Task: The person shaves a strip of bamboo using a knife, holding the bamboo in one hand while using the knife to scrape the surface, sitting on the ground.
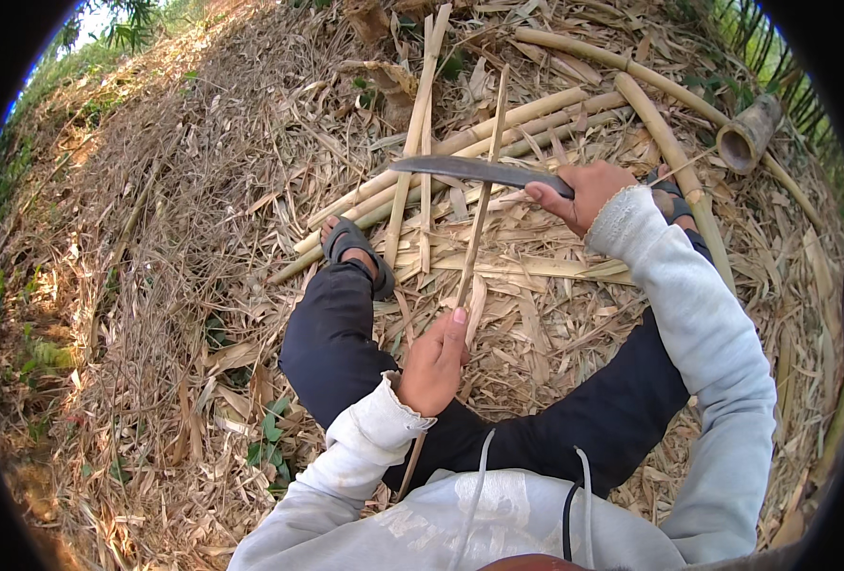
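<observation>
My left hand (pixel 434 364) is closed round a long thin bamboo strip (pixel 480 214), thumb laid along it. The strip slants up and away from me, its lower end passing below my hand toward my lap. In my right hand (pixel 588 195) is the handle of a machete (pixel 460 169) with a dark, slightly curved blade pointing left. The blade lies across the strip, well beyond my left hand; whether its edge bites into the strip I cannot tell. Most of the handle is hidden by my right fingers.
Several bamboo poles (pixel 507 128) lie between my sandalled feet, with split strips (pixel 414 133) crossing over them. A longer pole (pixel 674 157) and a hollow bamboo section (pixel 750 133) lie at the right. Dry leaves and shavings cover the ground. A cut stump (pixel 393 90) stands beyond.
</observation>
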### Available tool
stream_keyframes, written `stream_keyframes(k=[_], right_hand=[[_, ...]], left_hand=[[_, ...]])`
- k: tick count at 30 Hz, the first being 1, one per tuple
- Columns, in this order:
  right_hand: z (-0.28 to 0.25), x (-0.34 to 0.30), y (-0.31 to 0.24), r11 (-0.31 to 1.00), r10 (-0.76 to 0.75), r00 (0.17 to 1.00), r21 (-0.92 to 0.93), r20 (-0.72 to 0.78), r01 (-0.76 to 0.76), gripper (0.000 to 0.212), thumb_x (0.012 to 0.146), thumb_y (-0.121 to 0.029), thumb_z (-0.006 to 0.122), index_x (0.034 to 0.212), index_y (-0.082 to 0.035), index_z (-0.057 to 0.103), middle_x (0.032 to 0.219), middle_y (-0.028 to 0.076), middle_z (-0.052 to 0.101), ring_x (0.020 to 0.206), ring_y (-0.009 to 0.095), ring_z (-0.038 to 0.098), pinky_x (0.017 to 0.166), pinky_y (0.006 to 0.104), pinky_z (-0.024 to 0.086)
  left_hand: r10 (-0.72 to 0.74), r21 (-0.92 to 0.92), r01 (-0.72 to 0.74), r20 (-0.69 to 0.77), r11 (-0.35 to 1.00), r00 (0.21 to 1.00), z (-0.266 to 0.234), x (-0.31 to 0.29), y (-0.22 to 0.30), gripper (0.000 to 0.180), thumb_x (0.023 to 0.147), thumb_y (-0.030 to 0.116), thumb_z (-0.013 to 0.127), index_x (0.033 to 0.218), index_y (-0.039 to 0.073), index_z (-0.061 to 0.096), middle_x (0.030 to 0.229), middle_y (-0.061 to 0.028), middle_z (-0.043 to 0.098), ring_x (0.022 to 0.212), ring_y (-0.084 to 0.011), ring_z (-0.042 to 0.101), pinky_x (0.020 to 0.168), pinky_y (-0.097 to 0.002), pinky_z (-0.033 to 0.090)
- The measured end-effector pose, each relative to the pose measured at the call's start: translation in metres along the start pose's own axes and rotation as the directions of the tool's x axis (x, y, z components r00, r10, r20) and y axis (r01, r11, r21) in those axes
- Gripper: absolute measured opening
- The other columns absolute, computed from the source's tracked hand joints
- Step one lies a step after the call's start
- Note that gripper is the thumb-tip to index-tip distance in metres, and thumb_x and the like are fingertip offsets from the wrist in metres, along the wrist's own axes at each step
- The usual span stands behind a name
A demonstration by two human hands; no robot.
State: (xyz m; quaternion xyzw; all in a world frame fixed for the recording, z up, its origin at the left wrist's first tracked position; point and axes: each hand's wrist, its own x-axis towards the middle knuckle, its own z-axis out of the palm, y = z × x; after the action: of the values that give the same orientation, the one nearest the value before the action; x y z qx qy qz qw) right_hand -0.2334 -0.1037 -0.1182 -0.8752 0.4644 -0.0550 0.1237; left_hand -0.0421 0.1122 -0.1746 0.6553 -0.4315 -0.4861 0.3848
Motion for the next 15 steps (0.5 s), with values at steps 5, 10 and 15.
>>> stream_keyframes(k=[5, 10, 15], right_hand=[[0.026, -0.025, -0.032, 0.968, -0.252, 0.968, -0.007, -0.016, 0.252, 0.068, 0.087, -0.071, 0.045, 0.078, -0.006, 0.064, 0.062, 0.019, 0.062, 0.067, 0.039, 0.065, 0.065, 0.0474, 0.053], [-0.004, 0.014, 0.006, 0.983, 0.140, 0.990, 0.117, 0.021, -0.142, 0.079, 0.091, -0.074, 0.029, 0.076, -0.005, 0.064, 0.061, 0.018, 0.060, 0.069, 0.038, 0.064, 0.068, 0.0456, 0.053], [0.022, -0.008, -0.015, 0.990, -0.110, 0.993, -0.089, -0.039, 0.106, 0.081, 0.091, -0.075, 0.024, 0.079, -0.006, 0.065, 0.069, 0.021, 0.063, 0.075, 0.040, 0.064, 0.074, 0.0482, 0.051]], left_hand=[[0.049, 0.022, -0.049, -0.004, 0.999, 0.999, 0.005, -0.001, 0.006, 0.046, 0.104, 0.046, 0.030, 0.080, 0.009, 0.042, 0.060, 0.0015, 0.041, 0.045, -0.0045, 0.033, 0.040, -0.0223, 0.027], [0.022, 0.030, -0.024, 0.049, 0.999, 0.999, 0.004, -0.009, 0.000, 0.048, 0.104, 0.046, 0.029, 0.079, 0.008, 0.044, 0.060, 0.0009, 0.043, 0.045, -0.0051, 0.034, 0.041, -0.0230, 0.029], [-0.014, 0.093, 0.012, 0.016, 0.996, 1.000, 0.004, -0.013, 0.004, 0.050, 0.105, 0.045, 0.029, 0.077, 0.007, 0.044, 0.057, 0.0006, 0.042, 0.046, -0.0059, 0.036, 0.042, -0.0238, 0.030]])
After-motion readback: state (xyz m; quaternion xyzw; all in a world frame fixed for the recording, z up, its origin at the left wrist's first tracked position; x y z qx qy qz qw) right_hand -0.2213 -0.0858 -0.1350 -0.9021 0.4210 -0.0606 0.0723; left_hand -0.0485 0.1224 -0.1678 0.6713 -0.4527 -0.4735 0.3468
